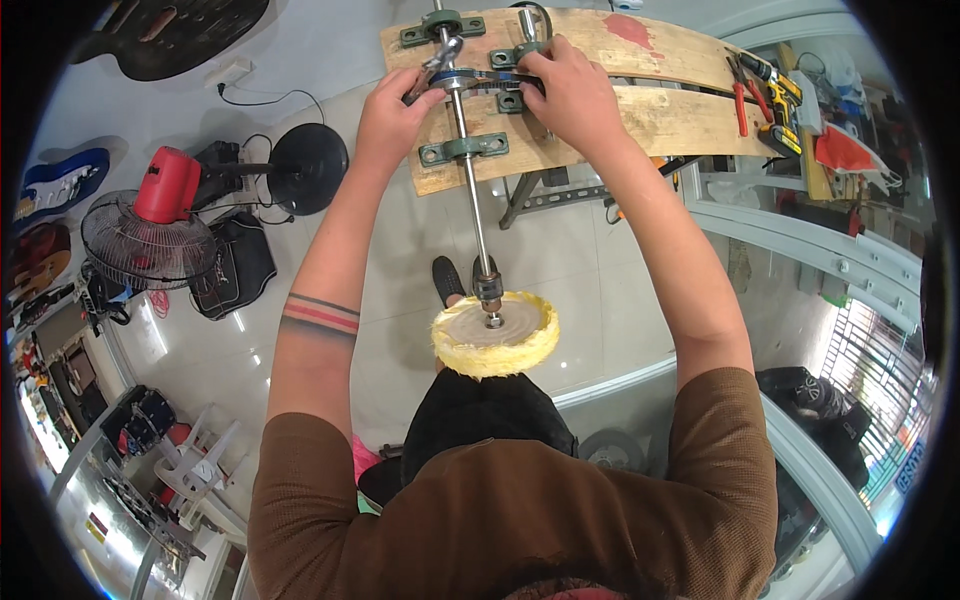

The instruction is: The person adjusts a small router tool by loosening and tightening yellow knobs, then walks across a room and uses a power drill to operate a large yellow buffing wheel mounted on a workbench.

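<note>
My left hand (395, 115) is closed around a shiny metal wrench (440, 56), its head beside a long steel shaft (469, 185). The fingers sit next to a pulley (455, 82) on that shaft. A dark belt (490, 77) runs from the pulley toward my right hand (578, 95), whose fingers are curled over the belt's right end and partly hide it. Green bearing blocks (464, 148) carry the shaft on a wooden bench top (690, 120). On the shaft's near end is a round yellow-edged buffing wheel (496, 335), above my lap.
On the bench's right lie red-handled pliers (740, 108) and a yellow-black cordless drill (782, 105). A red fan (165, 190) stands at the left, near a round black base (308, 168). Glass panels with pale frames (800, 225) run along the right. White chairs (195, 460) are lower left.
</note>
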Action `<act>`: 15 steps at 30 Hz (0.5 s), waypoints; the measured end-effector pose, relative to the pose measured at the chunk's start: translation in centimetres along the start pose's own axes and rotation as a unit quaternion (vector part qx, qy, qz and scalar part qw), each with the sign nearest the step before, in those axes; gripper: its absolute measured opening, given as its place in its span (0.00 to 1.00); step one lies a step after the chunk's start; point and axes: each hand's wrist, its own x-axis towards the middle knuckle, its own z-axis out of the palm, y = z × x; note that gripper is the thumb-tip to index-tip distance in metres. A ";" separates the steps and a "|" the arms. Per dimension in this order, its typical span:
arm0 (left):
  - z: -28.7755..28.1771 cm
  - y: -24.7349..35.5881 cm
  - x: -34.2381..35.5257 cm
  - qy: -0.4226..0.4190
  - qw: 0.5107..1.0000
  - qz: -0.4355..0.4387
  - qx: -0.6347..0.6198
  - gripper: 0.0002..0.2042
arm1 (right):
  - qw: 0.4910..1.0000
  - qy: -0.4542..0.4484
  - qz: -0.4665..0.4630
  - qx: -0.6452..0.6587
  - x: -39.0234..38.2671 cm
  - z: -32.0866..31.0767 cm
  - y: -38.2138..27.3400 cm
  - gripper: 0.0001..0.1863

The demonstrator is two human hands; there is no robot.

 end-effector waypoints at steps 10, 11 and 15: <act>1.4 1.2 0.9 0.002 1.000 0.006 0.004 0.11 | 0.981 -0.048 -0.032 0.183 0.1 -0.7 4.3 0.09; 1.6 1.4 0.9 0.002 1.000 0.005 0.005 0.11 | 0.981 -0.058 -0.039 0.183 0.2 -0.7 4.5 0.09; 2.2 1.7 0.9 0.009 1.000 0.004 0.014 0.10 | 0.983 -0.079 -0.049 0.157 0.8 -0.6 5.5 0.10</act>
